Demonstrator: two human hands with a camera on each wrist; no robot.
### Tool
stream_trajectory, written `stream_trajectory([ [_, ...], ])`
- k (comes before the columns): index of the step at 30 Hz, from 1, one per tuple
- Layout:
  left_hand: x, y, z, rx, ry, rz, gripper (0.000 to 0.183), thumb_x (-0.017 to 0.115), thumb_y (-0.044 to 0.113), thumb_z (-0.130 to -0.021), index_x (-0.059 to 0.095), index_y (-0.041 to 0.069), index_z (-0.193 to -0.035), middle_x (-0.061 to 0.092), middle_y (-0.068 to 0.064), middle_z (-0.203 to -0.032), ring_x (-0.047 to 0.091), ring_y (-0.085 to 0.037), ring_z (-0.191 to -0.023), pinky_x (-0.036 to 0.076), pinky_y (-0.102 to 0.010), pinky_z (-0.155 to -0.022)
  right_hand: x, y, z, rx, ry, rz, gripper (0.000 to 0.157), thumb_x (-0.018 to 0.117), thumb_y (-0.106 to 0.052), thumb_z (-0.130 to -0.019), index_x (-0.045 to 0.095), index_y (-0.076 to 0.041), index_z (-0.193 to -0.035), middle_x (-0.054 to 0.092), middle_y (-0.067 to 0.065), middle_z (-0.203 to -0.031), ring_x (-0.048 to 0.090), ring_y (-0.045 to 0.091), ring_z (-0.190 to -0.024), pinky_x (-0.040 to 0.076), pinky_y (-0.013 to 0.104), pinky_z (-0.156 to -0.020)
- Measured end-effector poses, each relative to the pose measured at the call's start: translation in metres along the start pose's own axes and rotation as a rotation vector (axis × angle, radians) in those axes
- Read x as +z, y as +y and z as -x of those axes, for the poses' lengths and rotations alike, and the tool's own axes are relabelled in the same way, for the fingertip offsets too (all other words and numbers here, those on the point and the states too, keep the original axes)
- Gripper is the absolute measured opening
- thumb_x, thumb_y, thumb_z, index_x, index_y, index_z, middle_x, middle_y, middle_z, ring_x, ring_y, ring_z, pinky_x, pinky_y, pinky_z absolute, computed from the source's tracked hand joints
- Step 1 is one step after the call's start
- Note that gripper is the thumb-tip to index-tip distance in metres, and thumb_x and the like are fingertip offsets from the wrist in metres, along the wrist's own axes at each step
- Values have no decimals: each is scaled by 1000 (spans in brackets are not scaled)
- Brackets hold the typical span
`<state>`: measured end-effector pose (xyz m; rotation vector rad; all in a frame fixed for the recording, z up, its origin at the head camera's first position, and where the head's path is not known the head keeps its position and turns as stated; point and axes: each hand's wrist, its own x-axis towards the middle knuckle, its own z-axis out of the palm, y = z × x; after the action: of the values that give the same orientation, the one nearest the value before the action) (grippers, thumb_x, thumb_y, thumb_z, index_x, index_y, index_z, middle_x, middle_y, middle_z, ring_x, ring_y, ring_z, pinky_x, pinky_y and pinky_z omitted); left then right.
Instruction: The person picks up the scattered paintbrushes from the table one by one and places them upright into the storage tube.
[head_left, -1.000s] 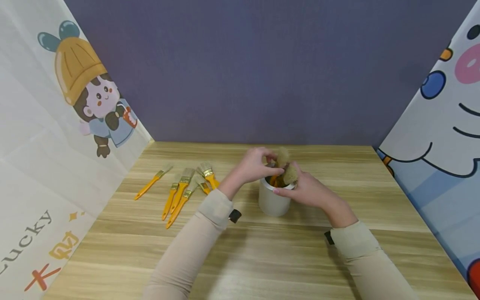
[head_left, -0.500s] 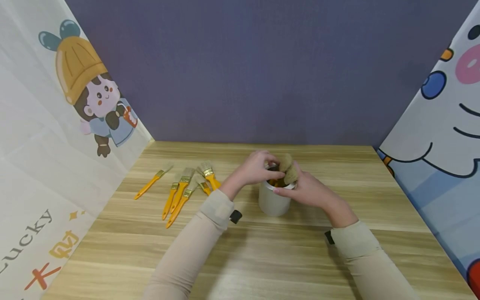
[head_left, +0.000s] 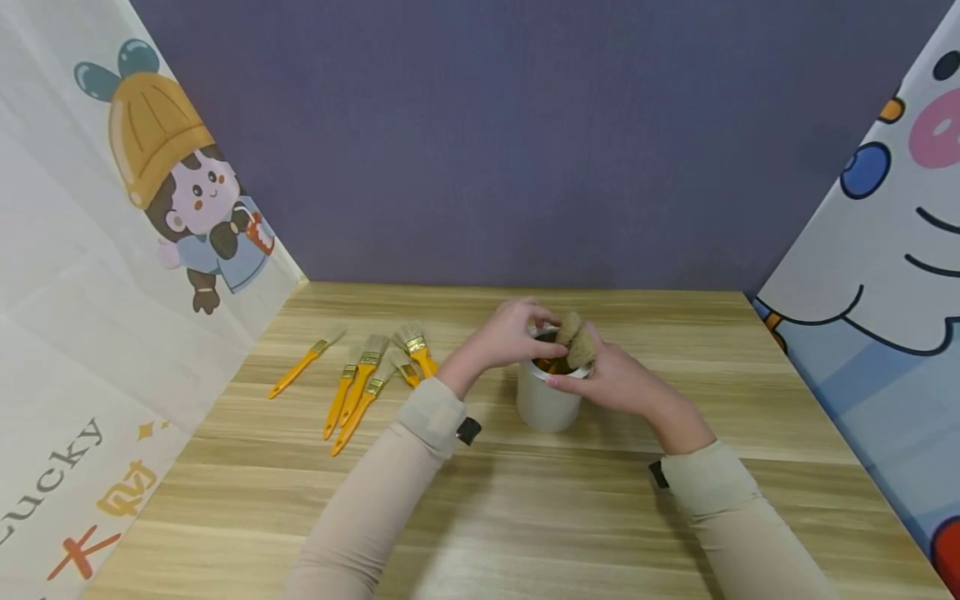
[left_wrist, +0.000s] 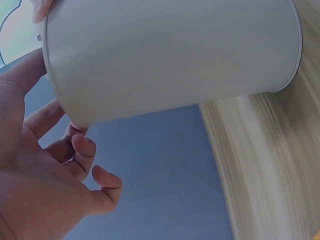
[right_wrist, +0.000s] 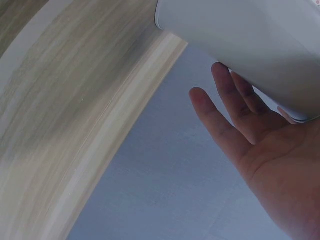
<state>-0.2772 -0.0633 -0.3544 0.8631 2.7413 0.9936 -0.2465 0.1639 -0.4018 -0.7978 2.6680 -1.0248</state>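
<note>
Leftward on desk [head_left: 525,525], loose brushes [head_left: 362,375] were spread, slanted, bristles aimed away. Left hand [head_left: 512,336], nearer these, was bent over white cup [head_left: 547,406]; whether fingers pinched anything could not be told. Inside upright cup, other brushes [head_left: 582,347] were gathered, bristles just right of left thumb. Cup was clasped by right hand [head_left: 621,377], fingers spread behind.

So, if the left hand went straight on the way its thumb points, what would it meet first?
Probably the brush bristles sticking out of the white cup, just past the left hand; depth is unclear, so they may be touching.
</note>
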Motion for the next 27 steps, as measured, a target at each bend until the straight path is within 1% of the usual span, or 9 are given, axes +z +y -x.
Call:
stream_trajectory([
  [4, -8, -2, 2, -1, 8, 17, 50, 81, 36, -95, 72, 12, -138, 66, -11, -133, 62, -25, -120, 55, -44, -98, 0, 0, 0, 8, 13, 11, 90, 69, -59, -99, 24, -11, -161, 54, 21, -156, 61, 40, -138, 55, 58, -104],
  [6, -14, -4, 4, -5, 23, 18, 49, 81, 37, -95, 72, 13, -137, 65, -10, -130, 61, -27, -121, 55, -45, -98, 0, 0, -1, 22, 26, 19, 89, 70, -60, -98, 28, -11, -158, 58, 21, -151, 63, 40, -135, 55, 59, -103],
  [8, -21, -5, 6, -2, 51, 19, 48, 82, 36, -94, 73, 13, -136, 65, -10, -124, 61, -30, -119, 54, -45, -96, 1, -1, -1, 42, 40, 28, 88, 72, -61, -96, 31, -11, -156, 62, 22, -146, 65, 39, -133, 55, 59, -103],
  [13, -43, -13, 13, -5, 145, 22, 45, 84, 37, -93, 75, 14, -130, 66, -8, -114, 59, -26, -107, 48, -39, -86, 0, -1, -2, 76, 59, 35, 89, 75, -62, -93, 33, -10, -153, 65, 22, -140, 66, 39, -130, 53, 60, -103],
  [15, -53, -17, 17, -11, 178, 21, 44, 84, 37, -92, 76, 15, -129, 67, -6, -114, 58, -23, -104, 46, -38, -84, 0, -2, -1, 82, 60, 37, 89, 75, -62, -93, 34, -10, -152, 65, 22, -140, 65, 39, -130, 53, 60, -103],
  [16, -57, -19, 19, -17, 191, 25, 44, 85, 37, -92, 76, 15, -128, 68, -6, -114, 58, -25, -105, 46, -39, -84, 0, -2, -1, 81, 61, 38, 89, 75, -62, -93, 34, -10, -151, 65, 22, -139, 65, 39, -130, 53, 60, -103],
  [19, -71, -27, 26, -48, 219, 31, 44, 84, 38, -92, 75, 16, -129, 68, -6, -116, 58, -26, -106, 46, -40, -86, 0, -2, -1, 88, 63, 38, 89, 76, -63, -92, 34, -11, -150, 65, 23, -140, 65, 40, -131, 53, 60, -104],
  [21, -81, -32, 32, -75, 232, 32, 45, 85, 38, -92, 75, 17, -130, 67, -6, -117, 56, -26, -104, 46, -40, -86, 0, -2, -1, 93, 64, 39, 90, 76, -64, -92, 33, -11, -151, 64, 23, -142, 64, 41, -133, 52, 61, -105],
  [27, -107, -54, 49, -161, 295, 23, 48, 83, 40, -93, 73, 17, -134, 65, -11, -115, 49, -25, -93, 41, -38, -80, 1, -3, -1, 100, 66, 50, 92, 75, -65, -91, 31, -11, -152, 63, 25, -143, 62, 42, -134, 51, 62, -106],
])
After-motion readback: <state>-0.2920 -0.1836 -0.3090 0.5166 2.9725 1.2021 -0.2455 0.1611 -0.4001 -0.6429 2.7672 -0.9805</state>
